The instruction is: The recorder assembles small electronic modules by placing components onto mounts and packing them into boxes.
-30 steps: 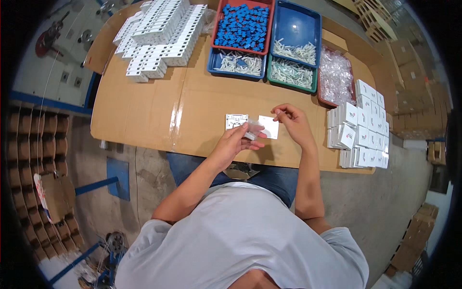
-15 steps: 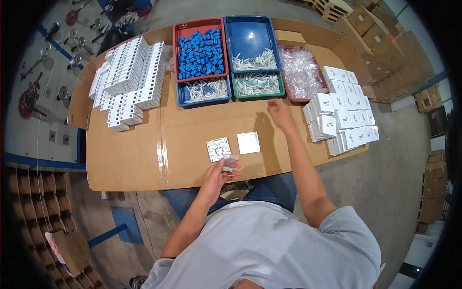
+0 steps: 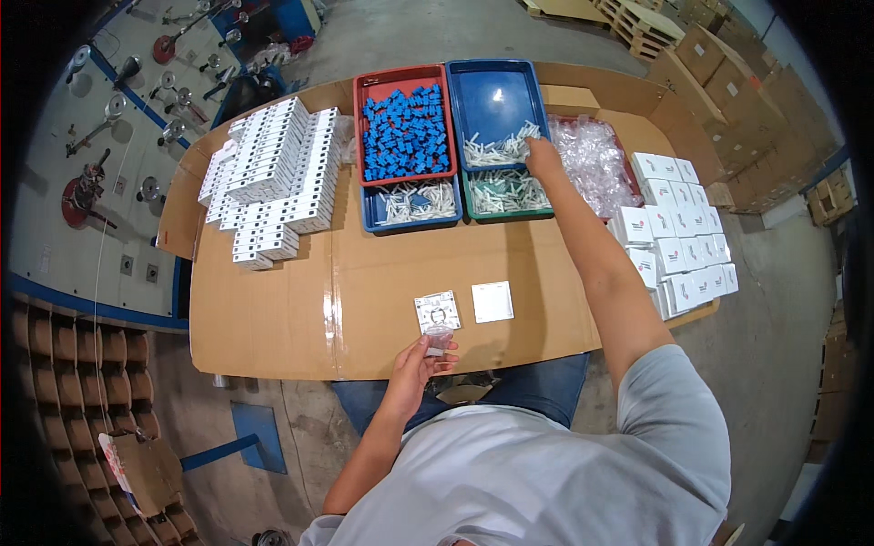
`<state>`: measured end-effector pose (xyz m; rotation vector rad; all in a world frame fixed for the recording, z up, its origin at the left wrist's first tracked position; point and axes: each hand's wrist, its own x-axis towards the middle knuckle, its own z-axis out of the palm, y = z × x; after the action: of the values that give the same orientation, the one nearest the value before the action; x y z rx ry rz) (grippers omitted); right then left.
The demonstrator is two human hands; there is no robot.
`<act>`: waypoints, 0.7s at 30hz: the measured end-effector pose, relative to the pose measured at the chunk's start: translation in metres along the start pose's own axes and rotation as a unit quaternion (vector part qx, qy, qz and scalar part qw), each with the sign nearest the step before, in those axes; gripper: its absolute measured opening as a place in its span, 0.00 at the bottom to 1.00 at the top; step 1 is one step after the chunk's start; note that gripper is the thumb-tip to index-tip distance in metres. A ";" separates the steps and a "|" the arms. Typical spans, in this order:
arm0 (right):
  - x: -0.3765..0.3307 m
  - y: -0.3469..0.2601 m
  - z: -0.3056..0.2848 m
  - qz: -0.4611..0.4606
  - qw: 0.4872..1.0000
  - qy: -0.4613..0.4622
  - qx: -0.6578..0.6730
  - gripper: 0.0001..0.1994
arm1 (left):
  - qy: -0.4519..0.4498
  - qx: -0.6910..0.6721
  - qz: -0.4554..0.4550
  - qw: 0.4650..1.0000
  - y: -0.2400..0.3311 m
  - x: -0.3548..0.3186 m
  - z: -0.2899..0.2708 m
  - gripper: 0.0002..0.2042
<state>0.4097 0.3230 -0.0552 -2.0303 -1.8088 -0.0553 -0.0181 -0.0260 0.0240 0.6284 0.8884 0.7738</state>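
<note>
Containers on the cardboard table (image 3: pixel 264 309), clock positions read from its middle. Left to right: at 11 o'clock, a red tray (image 3: pixel 401 80) filled with small blue blocks (image 3: pixel 405 132) partly covers a low blue tray (image 3: pixel 414 226) of white sticks (image 3: pixel 414 202). At 1 o'clock, an upper blue tray (image 3: pixel 496 86) holds more such sticks in its near part and overlaps a green tray (image 3: pixel 510 215) of the same. At 2 o'clock, a second red tray (image 3: pixel 628 166) is heaped with clear plastic (image 3: pixel 587 155).

Surroundings: at 10 o'clock I see stacked white boxes (image 3: pixel 282 177). At 6 o'clock the left hand (image 3: pixel 414 369) pinches a small clear bag (image 3: pixel 440 338); on my feed it overlaps the near edge of a white frame (image 3: pixel 437 308), contact uncertain. A plain white square (image 3: pixel 492 302) lies beside the frame, at 5 o'clock. At 1 o'clock, the right hand (image 3: pixel 543 161) meets the upper blue tray's near right corner; I cannot tell whether its fingers hold anything. The right forearm (image 3: pixel 605 268) hides part of the table. At 3 o'clock stand flat white packets (image 3: pixel 678 241).

Compared with half a second earlier, the right hand has advanced from before the green tray; the left keeps its bag.
</note>
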 end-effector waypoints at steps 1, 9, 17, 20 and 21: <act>0.003 -0.008 -0.001 0.006 1.000 -0.016 -0.006 0.17 | 0.006 0.000 0.002 1.000 0.000 -0.001 -0.001 0.23; 0.021 -0.045 0.008 0.002 0.996 -0.069 0.048 0.22 | 0.002 -0.001 -0.011 1.000 -0.004 0.008 -0.001 0.21; 0.084 -0.006 0.004 -0.009 0.997 0.007 0.073 0.09 | -0.005 -0.004 -0.018 1.000 -0.005 0.015 -0.001 0.21; 0.091 0.003 -0.006 -0.043 0.996 -0.015 0.073 0.11 | -0.002 -0.006 -0.018 1.000 -0.006 0.017 -0.002 0.21; 0.092 0.008 -0.010 -0.034 0.997 -0.015 0.074 0.12 | -0.003 -0.005 -0.020 1.000 -0.006 0.019 -0.001 0.21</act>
<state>0.4344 0.4061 -0.0207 -1.8778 -1.8427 0.0877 -0.0097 -0.0142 0.0108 0.6024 0.8881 0.7397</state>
